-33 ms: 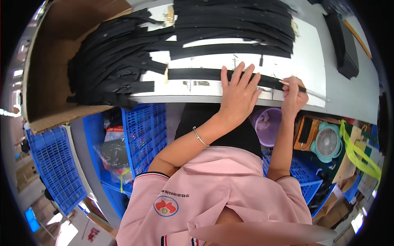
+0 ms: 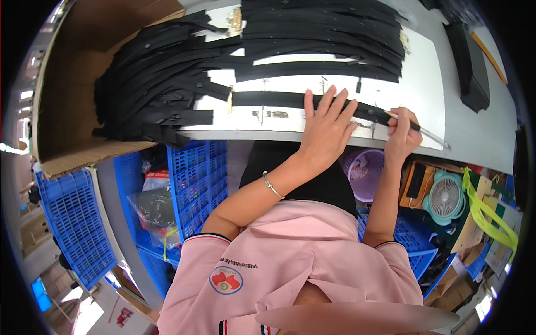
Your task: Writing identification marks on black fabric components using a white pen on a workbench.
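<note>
A single black zipper strip (image 2: 268, 99) lies lengthwise along the near side of a white board (image 2: 427, 84). My left hand (image 2: 329, 125) rests flat on its middle, palm down with the fingers spread. Near the strip's right end, my right hand (image 2: 403, 134) pinches a slim white-tipped pen (image 2: 392, 115), its tip at the strip. A thin silvery rod (image 2: 432, 137) shows beside that hand; whether it belongs to the pen I cannot tell. Farther back, more black strips (image 2: 324, 33) lie in rows, one with a small dark pull (image 2: 358, 85) hanging off it.
Left of the board, a heap of black strips (image 2: 151, 78) spills from a cardboard box (image 2: 67, 95). A black block-shaped object (image 2: 468, 67) lies at the far right. Below the table edge are blue crates (image 2: 198, 187), a purple basket (image 2: 365, 173) and a small teal fan (image 2: 445, 196).
My right hand and the pen tip have shifted slightly to the right along the strip. My left hand stays flat on it. The whole view has moved a little.
</note>
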`<state>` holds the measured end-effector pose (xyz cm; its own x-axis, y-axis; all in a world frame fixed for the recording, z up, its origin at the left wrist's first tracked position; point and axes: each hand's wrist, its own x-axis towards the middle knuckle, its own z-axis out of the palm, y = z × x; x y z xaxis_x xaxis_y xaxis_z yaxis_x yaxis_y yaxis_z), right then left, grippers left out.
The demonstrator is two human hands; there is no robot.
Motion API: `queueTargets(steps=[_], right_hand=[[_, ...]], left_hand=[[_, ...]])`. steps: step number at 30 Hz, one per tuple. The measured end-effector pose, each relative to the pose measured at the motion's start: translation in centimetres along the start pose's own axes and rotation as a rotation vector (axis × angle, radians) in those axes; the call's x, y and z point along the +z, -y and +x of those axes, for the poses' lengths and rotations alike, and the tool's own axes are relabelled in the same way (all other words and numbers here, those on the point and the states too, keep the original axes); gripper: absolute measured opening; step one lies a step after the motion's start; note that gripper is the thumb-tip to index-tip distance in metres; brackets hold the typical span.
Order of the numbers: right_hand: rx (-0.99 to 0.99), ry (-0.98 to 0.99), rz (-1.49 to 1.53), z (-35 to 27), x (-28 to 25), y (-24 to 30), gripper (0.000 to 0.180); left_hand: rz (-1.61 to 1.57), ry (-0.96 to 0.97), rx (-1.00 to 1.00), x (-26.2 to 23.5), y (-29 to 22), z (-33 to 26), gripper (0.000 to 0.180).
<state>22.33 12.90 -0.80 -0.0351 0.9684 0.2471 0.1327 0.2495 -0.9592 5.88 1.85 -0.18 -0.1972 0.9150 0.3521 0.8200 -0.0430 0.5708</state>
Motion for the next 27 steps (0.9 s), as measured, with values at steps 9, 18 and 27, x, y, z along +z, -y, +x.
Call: queueTargets(steps=[9, 18, 27], right_hand=[[-0.044, 0.033, 0.047, 0.4, 1.8, 0.6, 0.024], [-0.042, 0.081, 0.007, 0.7, 1.7, 0.9, 0.023], [0.064, 0.078, -0.117, 0.1, 1.9, 1.9, 0.025]], left_hand=[[0.021, 0.041, 0.099, -0.6, 5.0, 7.2, 0.047], [0.380, -0.119, -0.129, -12.9, 11.2, -3.2, 0.064], [0.434, -0.288, -0.142, -14.3, 12.7, -2.2, 0.012]])
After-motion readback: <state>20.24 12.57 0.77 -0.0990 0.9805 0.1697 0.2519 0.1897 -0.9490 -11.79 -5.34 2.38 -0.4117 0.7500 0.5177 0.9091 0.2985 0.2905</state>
